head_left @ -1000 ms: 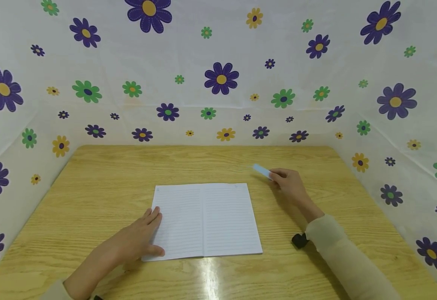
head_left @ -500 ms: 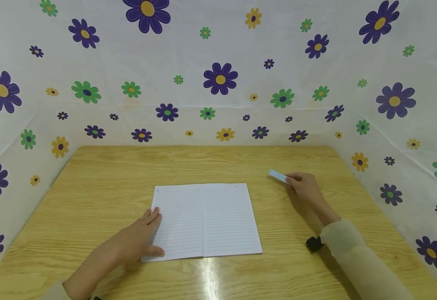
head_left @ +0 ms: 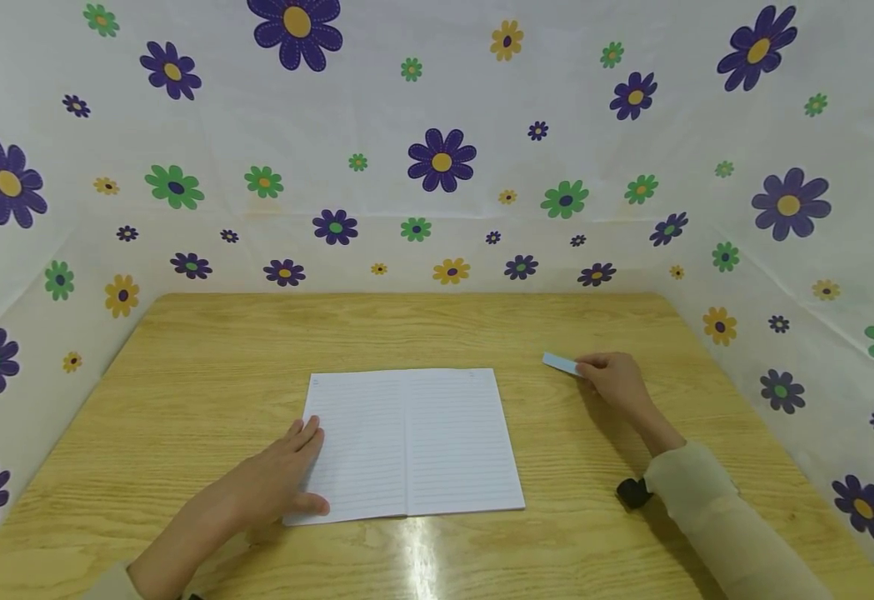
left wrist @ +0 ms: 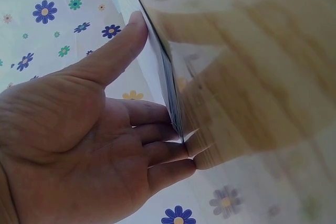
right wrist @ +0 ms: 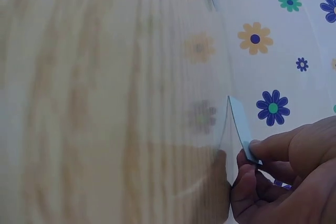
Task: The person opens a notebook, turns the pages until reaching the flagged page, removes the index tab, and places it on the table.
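Observation:
An open notebook [head_left: 459, 442] with lined white pages lies flat on the wooden table. My left hand [head_left: 275, 471] rests at its left edge, thumb near the lower corner and fingers on the page. In the left wrist view the thumb and fingertips of that hand [left wrist: 79, 129] touch the notebook's edge [left wrist: 164, 74]. To the right of the notebook, my right hand [head_left: 616, 382] pinches one end of a flat, light blue strip [head_left: 560, 363] between thumb and fingers. The right wrist view shows the free end of the strip [right wrist: 239, 121] at the glossy tabletop.
A wooden table [head_left: 377, 329] with a shiny surface spreads under both hands. White cloth [head_left: 481, 100] printed with flowers stands behind it and along both sides. A small black object [head_left: 634, 492] sits by the right sleeve [head_left: 691, 479].
My right hand has moved right and slightly nearer, carrying the light blue strip away from the notebook and down toward the table. The left hand and the notebook have stayed put.

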`<state>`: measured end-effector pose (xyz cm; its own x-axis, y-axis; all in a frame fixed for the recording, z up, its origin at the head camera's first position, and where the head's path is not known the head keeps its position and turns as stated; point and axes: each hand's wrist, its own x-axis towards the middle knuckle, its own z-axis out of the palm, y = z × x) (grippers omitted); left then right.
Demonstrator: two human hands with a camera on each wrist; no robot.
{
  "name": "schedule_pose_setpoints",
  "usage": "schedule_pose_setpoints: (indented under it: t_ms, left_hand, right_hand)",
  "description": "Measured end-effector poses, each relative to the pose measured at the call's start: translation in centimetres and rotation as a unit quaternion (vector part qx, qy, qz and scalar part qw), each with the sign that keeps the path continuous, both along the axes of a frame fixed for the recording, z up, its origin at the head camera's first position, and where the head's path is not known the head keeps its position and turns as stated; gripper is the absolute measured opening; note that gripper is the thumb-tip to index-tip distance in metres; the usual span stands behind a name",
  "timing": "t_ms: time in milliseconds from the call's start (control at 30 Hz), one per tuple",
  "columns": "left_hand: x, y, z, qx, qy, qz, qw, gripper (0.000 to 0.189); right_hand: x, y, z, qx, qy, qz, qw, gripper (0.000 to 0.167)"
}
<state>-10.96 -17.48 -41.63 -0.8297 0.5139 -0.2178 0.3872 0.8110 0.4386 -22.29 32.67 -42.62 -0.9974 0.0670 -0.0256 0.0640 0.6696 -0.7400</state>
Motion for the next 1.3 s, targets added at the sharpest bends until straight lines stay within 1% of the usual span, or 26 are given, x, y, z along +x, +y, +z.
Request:
schedule_pose_setpoints:
  t_ms: [167, 300, 533, 800, 1033, 1300]
  left_hand:
    - [-0.05, -0.06, -0.05, 0.002, -0.002, 0.001, 1.0000, 0.100]
    - [0.00, -0.10, 0.03, 0.006, -0.005, 0.003, 1.0000, 0.100]
    - [0.09, -0.02, 0.13, 0.012, 0.003, 0.003, 0.9999, 0.100]
    - [0.00, -0.04, 0.10, 0.008, 0.004, -0.002, 1.0000, 0.101]
    - [0.04, -0.16, -0.17, 0.010, 0.015, -0.005, 0.9998, 0.100]
    - [0.14, -0.43, -0.17, 0.014, 0.020, -0.001, 0.9997, 0.100]
  right_hand:
    - [-0.08, -0.26, -0.14, 0.029, 0.009, 0.003, 0.9995, 0.031]
    - [-0.09, -0.44, -0.17, 0.041, 0.011, 0.008, 0.9991, 0.030]
    - [0.18, -0.66, -0.06, 0.069, 0.020, 0.018, 0.9973, 0.028]
    - [0.46, -0.89, 0.18, 0.071, 0.017, 0.019, 0.9972, 0.030]
    - [0.33, -0.67, 0.03, 0.063, 0.017, 0.022, 0.9976, 0.029]
    - [0.67, -0.84, 0.50, 0.046, 0.002, 0.014, 0.9988, 0.036]
